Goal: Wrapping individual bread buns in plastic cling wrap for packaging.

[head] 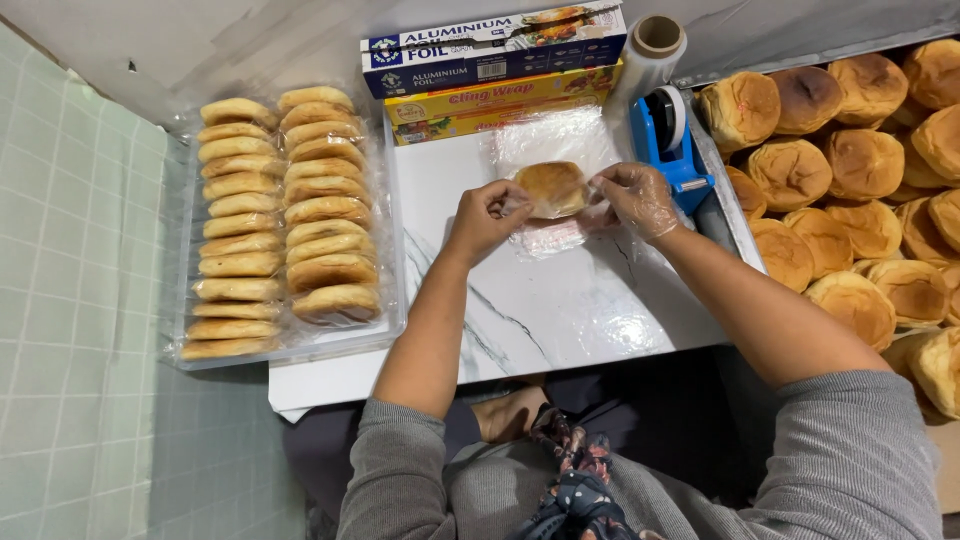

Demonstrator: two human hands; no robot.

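**Both hands fold clear film around one bun on the white bench**

The white marble-patterned bench fills the middle of the view, with a grey-green tiled floor to its left. On the right, a large heap of loose golden buns lies beside the bench edge. On the left end of the bench sits a clear plastic tray holding two rows of wrapped buns standing on edge. Along the far edge lie a long blue foil box and, just in front of it, a yellow film box. A roll of clear film stands at the far right corner, next to a blue tape dispenser.

Near the far middle of the bench, a sheet of cling film is spread flat, and a single bun rests on it. The left hand is bare; its grip is pinched closed on the film at the bun's left side. The right hand, in a thin clear glove, has its grip closed on the film at the bun's right side.
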